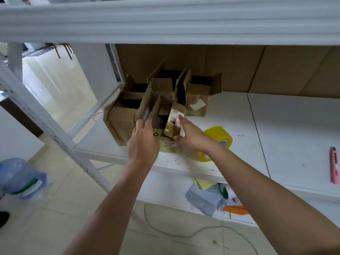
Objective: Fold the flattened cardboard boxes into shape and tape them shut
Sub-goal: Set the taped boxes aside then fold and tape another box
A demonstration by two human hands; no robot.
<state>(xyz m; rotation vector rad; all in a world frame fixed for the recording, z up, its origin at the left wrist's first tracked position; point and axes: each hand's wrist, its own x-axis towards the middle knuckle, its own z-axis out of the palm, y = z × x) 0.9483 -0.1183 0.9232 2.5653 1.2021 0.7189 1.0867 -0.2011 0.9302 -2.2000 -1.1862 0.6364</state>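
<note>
A small brown cardboard box [159, 134] with its top flaps up stands near the front left of the white shelf [239, 115]. My left hand [142, 142] holds its left flap between thumb and fingers. My right hand [191, 133] grips the right flap, the one with a printed label, with the index finger on the label and the thumb underneath. A roll of yellow tape [218, 141] lies on the shelf just behind my right wrist, partly hidden by it.
Three more open cardboard boxes stand around it: one to the left [120, 120], two behind [161, 80] [199, 96]. A pink utility knife [334, 165] lies at the right edge. Flat cardboard lines the shelf's back. Bags and clutter sit on the lower shelf; a water jug [20, 178] stands on the floor.
</note>
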